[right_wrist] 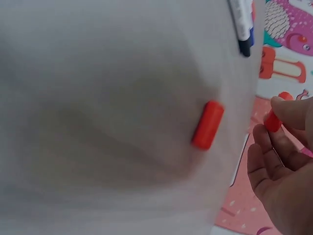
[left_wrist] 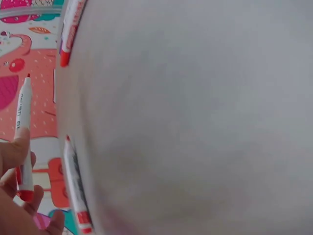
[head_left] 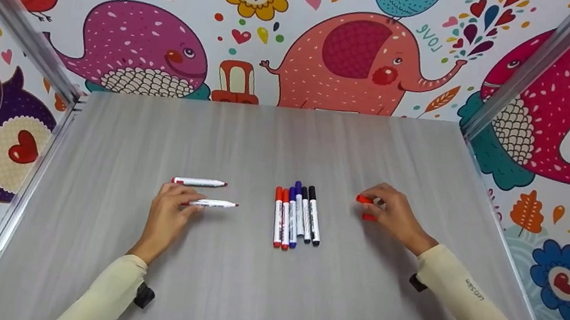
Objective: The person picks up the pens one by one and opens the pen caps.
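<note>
My left hand (head_left: pixel 169 214) pinches an uncapped red whiteboard marker (head_left: pixel 217 203) near its rear end, its tip pointing right. Just beyond it, a second uncapped red marker (head_left: pixel 201 182) lies on the table, also seen in the left wrist view. Over on the right side, my right hand (head_left: pixel 393 215) holds a red marker cap (right_wrist: pixel 275 117) between thumb and fingertips. Another red cap (right_wrist: pixel 209 125) lies on the table below that hand. Between the hands lies a row of several capped markers (head_left: pixel 287 222) in red, blue and black, side by side.
The grey wood-grain table (head_left: pixel 243 299) carries all of these. Patterned walls with cartoon animals stand behind it and at both sides. Metal frame posts (head_left: pixel 526 71) rise at the back corners.
</note>
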{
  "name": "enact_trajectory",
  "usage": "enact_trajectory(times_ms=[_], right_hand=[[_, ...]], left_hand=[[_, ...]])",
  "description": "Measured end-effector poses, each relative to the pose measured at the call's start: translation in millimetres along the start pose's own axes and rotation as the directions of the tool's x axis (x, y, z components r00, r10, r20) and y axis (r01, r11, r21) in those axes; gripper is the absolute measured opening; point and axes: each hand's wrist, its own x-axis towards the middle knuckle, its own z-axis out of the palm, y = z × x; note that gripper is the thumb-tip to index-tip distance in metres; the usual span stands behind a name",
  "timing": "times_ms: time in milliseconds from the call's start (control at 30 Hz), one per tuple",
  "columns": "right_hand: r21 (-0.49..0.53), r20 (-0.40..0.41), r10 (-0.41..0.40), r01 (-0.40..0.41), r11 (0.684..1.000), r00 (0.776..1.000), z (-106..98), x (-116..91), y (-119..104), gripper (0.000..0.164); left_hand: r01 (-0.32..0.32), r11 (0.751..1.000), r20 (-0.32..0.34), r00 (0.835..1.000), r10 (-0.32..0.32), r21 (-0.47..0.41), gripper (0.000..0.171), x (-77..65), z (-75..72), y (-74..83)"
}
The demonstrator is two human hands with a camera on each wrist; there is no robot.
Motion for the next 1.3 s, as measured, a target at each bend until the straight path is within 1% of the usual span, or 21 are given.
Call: enact_trajectory(times_ms=[67, 167, 233, 300, 400, 467, 633, 767, 933, 1067, 1300], right_hand=[[-0.025, 0.006, 0.005, -0.005, 1.000, 1.000, -2.4, 0.4, 5.9, 0.023], [-0.037, 0.037, 0.017, -0.016, 0.999, 0.999, -6.1, -0.2, 13.3, 0.021], [-0.039, 0.053, 0.014, -0.012, 0.999, 0.999, -8.1, -0.7, 17.7, 0.021], [-0.035, 0.050, 0.010, -0.008, 0.999, 0.999, -9.2, -1.1, 20.4, 0.022], [-0.035, 0.027, 0.005, -0.004, 0.999, 1.000, -10.1, -2.6, 25.0, 0.022], [-0.037, 0.016, 0.009, -0.008, 0.999, 1.000, -9.9, -3.8, 27.2, 0.021], [-0.022, 0.037, 0.033, -0.033, 0.999, 0.999, -9.8, -6.5, 31.7, 0.017], [-0.019, 0.040, 0.031, -0.030, 0.999, 0.999, -9.7, -6.9, 35.3, 0.017], [-0.038, 0.044, 0.009, -0.008, 0.999, 0.999, -9.6, -7.3, 38.7, 0.016], [-0.058, 0.046, -0.004, 0.007, 0.998, 0.999, -8.8, -7.2, 41.0, 0.017], [-0.080, 0.058, 0.026, -0.022, 0.997, 0.998, -7.6, -6.9, 39.0, 0.019]], left_hand=[[0.030, 1.000, -0.007, 1.000, -0.030, 0.005, 0.023, -0.7, -3.1, -8.7], [0.075, 0.997, -0.012, 0.997, -0.075, 0.020, 0.023, -1.0, -6.2, -19.8], [0.104, 0.994, -0.001, 0.995, -0.104, 0.036, 0.022, -0.7, -8.1, -26.6], [0.121, 0.991, 0.009, 0.992, -0.122, 0.053, 0.020, -0.1, -9.6, -33.4], [0.127, 0.990, 0.023, 0.991, -0.129, 0.069, 0.018, 2.7, -9.5, -43.2], [0.117, 0.990, 0.019, 0.993, -0.119, 0.077, 0.018, 4.0, -8.7, -48.9], [0.076, 0.993, 0.009, 0.997, -0.077, 0.095, 0.021, 5.8, -7.7, -57.4], [0.044, 0.993, 0.017, 0.999, -0.046, 0.108, 0.023, 8.4, -7.0, -61.3], [0.030, 0.995, 0.038, 0.999, -0.034, 0.100, 0.022, 11.5, -7.4, -66.6], [0.012, 0.995, 0.043, 0.999, -0.016, 0.097, 0.022, 14.7, -7.6, -70.3], [-0.040, 0.988, 0.061, 0.998, 0.031, 0.149, 0.022, 16.3, -7.7, -71.8]])
